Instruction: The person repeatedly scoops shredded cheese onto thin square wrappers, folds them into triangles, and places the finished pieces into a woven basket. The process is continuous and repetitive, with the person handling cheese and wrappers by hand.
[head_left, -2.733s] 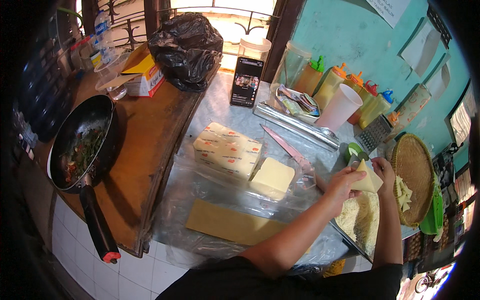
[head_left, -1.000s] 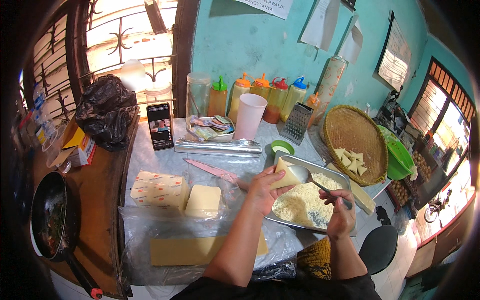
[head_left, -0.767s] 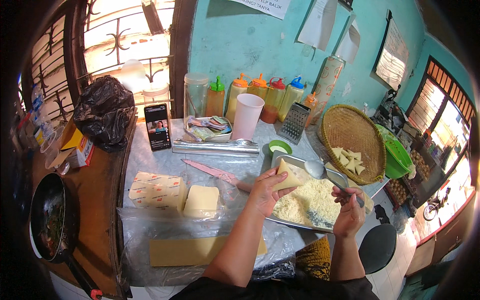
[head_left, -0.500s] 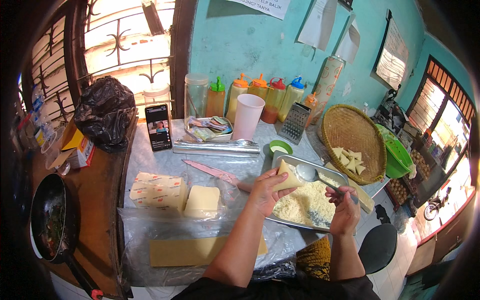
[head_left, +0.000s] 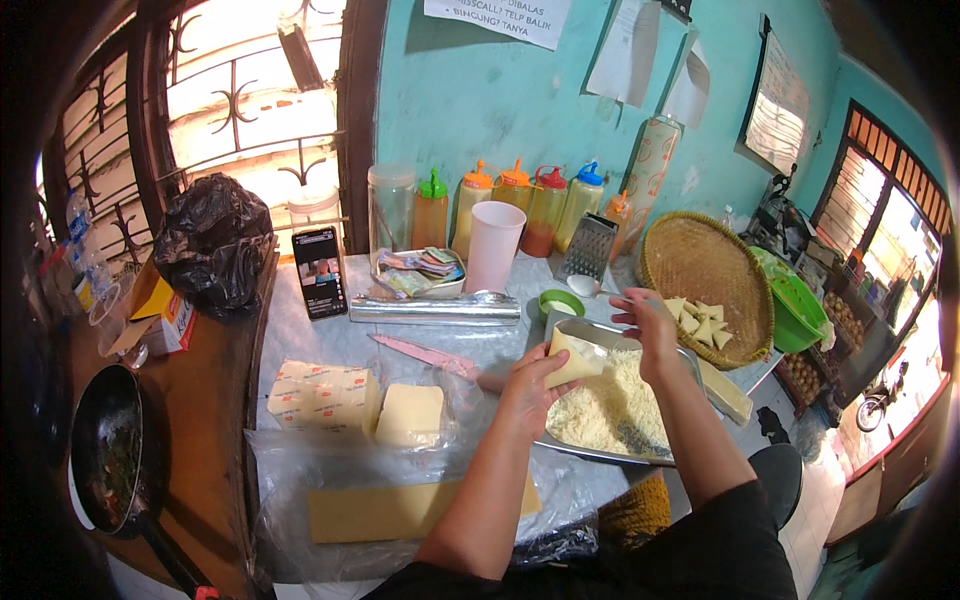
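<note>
My left hand (head_left: 532,388) is closed round a pale dough wrapper folded into a cone (head_left: 572,362), its open end tipped toward a metal tray (head_left: 553,441). White filling shows in the cone's mouth. Below it the tray holds a heap of pale grated shreds (head_left: 610,405), probably cheese. My right hand (head_left: 648,325) is raised over the tray's far side, its fingers on the handle of a metal spoon (head_left: 584,286). The spoon's bowl is next to a grater (head_left: 590,247) and a small green bowl (head_left: 562,302) with white contents.
Folded triangular pastries (head_left: 705,322) lie in a round woven basket (head_left: 690,245). Left stand a wrapped block (head_left: 322,393), a cut block (head_left: 410,415), a pink knife (head_left: 420,353) and a dough strip (head_left: 380,512). Behind are sauce bottles (head_left: 545,210), a pink cup (head_left: 494,250) and a phone (head_left: 320,272).
My right hand and the spoon have moved from over the tray, away from me and up, toward the green bowl and grater. The left hand still holds the cone in nearly the same place.
</note>
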